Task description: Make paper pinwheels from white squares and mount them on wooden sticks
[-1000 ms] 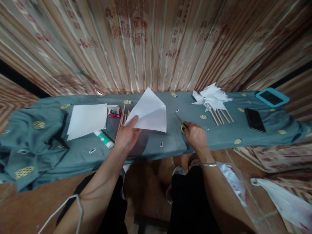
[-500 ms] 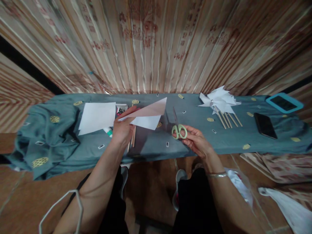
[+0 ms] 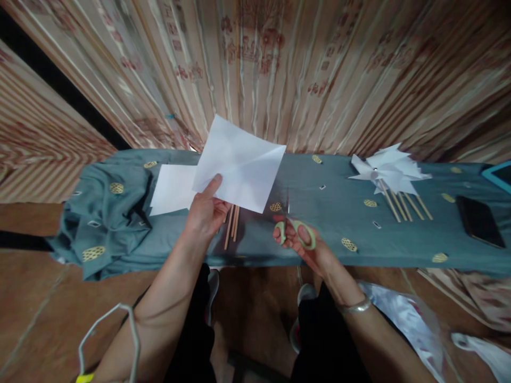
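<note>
In the head view, the person's left hand (image 3: 207, 215) held a thin white four-cornered sheet of paper (image 3: 243, 165). The thumb lay flat on top of the sheet near its bottom left corner, and the other fingers were bent under it, so the grip was closed like a pinch. Most of the sheet stuck out past the fingers toward 1 o'clock, lifted over the blue-grey cloth with yellow patches (image 3: 331, 234).

The right hand (image 3: 299, 244) was at 4 o'clock from the sheet and did not touch it. It held the scissors with pale green loop handles (image 3: 307, 236). The thumb was in one loop and some fingers were in the other, with the loops spread apart. The thin blades pointed to about 12 o'clock, but they were too blurry to tell how wide they were.

Thin tan wooden sticks (image 3: 233, 229) lay at about 4 o'clock from the left hand, just below the sheet. Flat white papers (image 3: 171, 186) lay at 10 o'clock. From the right hand, white paper pinwheels on sticks (image 3: 389, 170) lay at 2 o'clock, and a black flat phone (image 3: 479, 221) at 3 o'clock.
</note>
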### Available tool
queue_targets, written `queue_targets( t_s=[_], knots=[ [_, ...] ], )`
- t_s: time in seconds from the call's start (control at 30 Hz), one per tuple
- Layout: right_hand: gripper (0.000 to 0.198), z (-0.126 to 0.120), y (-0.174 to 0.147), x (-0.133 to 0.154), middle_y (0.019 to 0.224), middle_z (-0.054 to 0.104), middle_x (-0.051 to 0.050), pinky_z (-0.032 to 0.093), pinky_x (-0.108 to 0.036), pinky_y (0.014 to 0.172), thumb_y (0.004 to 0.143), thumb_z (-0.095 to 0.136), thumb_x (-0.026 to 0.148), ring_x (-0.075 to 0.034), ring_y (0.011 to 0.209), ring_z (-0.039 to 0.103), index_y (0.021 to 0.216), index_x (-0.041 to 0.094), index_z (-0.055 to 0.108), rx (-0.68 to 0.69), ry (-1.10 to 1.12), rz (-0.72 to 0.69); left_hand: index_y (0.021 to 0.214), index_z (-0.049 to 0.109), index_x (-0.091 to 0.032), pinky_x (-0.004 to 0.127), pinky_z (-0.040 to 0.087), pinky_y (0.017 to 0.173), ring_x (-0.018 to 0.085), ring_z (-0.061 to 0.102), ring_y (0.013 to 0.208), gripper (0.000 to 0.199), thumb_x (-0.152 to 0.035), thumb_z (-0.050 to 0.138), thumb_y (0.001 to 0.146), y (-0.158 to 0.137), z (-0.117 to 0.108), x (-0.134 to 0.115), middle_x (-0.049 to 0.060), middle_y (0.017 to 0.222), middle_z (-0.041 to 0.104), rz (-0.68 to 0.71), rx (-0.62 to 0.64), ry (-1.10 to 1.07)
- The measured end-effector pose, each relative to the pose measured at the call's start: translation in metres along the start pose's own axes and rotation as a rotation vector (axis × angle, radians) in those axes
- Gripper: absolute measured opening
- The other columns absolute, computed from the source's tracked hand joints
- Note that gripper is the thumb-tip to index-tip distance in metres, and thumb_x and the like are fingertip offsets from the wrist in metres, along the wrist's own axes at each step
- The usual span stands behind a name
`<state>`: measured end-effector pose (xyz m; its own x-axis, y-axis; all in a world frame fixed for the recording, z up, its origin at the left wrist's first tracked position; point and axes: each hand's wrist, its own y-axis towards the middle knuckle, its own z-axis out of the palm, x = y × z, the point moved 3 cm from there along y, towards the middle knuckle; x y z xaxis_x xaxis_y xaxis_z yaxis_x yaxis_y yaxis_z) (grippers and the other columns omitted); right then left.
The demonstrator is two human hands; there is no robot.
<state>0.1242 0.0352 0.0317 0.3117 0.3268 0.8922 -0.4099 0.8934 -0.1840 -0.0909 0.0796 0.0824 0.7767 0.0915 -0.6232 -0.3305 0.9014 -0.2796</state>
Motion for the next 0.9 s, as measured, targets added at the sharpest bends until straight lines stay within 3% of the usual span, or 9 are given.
queue_targets(
  t_s=[0.1,0.23,0.53,0.9],
  knots=[
    [0.064,0.006,-0.009,-0.004,0.093,0.067,-0.005,0.049,-0.026,0.069,0.071,0.073,0.059,-0.013,0.078,0.059,0.121,0.021,0.065,0.100,-0.188,-0.029,0.103,0.066,-0.016,0.026,0.057,0.090,0.014,0.073,0.088,0.024,-0.003,0.058,0.084,0.000,-0.001,-0.002,0.004,0.093,0.077,0.003,0.002,-0.016],
    [0.066,0.007,-0.016,-0.009,0.097,0.064,-0.004,0.050,-0.029,0.073,0.070,0.075,0.057,-0.013,0.080,0.057,0.126,0.023,0.062,0.132,-0.319,-0.012,0.107,0.066,-0.017,0.028,0.057,0.091,0.017,0.072,0.095,0.029,-0.003,0.060,0.083,-0.003,0.000,0.002,0.005,0.099,0.077,-0.011,0.022,0.004],
    [0.068,0.006,-0.013,-0.008,0.097,0.063,-0.005,0.051,-0.028,0.072,0.073,0.071,0.059,-0.013,0.079,0.055,0.128,0.022,0.060,0.165,-0.334,-0.043,0.105,0.065,-0.015,0.029,0.057,0.091,0.018,0.072,0.094,0.025,-0.006,0.060,0.082,-0.007,0.005,0.022,0.007,0.098,0.076,-0.095,0.062,0.033],
    [0.064,0.001,-0.017,-0.001,0.099,0.064,-0.005,0.051,-0.027,0.070,0.074,0.069,0.061,-0.014,0.082,0.056,0.127,0.025,0.062,0.142,-0.357,-0.078,0.105,0.064,-0.013,0.035,0.056,0.095,0.022,0.071,0.100,0.025,-0.009,0.064,0.080,-0.007,0.009,0.030,0.008,0.095,0.077,-0.082,0.089,0.073]
  ],
)
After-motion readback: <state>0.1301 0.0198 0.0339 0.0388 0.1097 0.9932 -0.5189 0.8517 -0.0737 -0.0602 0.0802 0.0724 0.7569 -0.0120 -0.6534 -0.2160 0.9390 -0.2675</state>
